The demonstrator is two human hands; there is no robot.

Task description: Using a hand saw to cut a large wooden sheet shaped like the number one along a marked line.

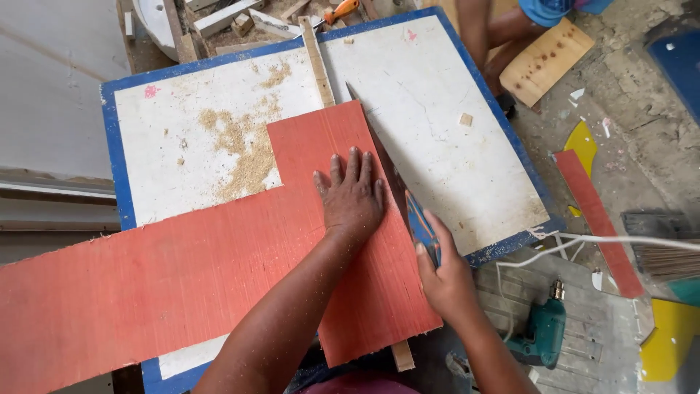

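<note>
A large red L-shaped board (pixel 182 263) lies across a white worktable with a blue border (pixel 452 153). My left hand (pixel 351 195) presses flat on the board's upper right part, fingers spread. My right hand (pixel 445 273) grips the blue handle of a handsaw (pixel 421 228). Its blade (pixel 375 135) runs along the board's right edge, slanting up toward the far side of the table. A narrow wooden strip (pixel 318 62) lies under the board, and its near end (pixel 402 355) sticks out below.
Sawdust (pixel 244 142) is scattered on the table's left half. A green power drill (pixel 543 332) with a white cord (pixel 620 239) lies on the floor at right. Red (pixel 598 219) and yellow offcuts, a broom (pixel 667 252), wood scraps and another person's legs (pixel 485 33) surround the table.
</note>
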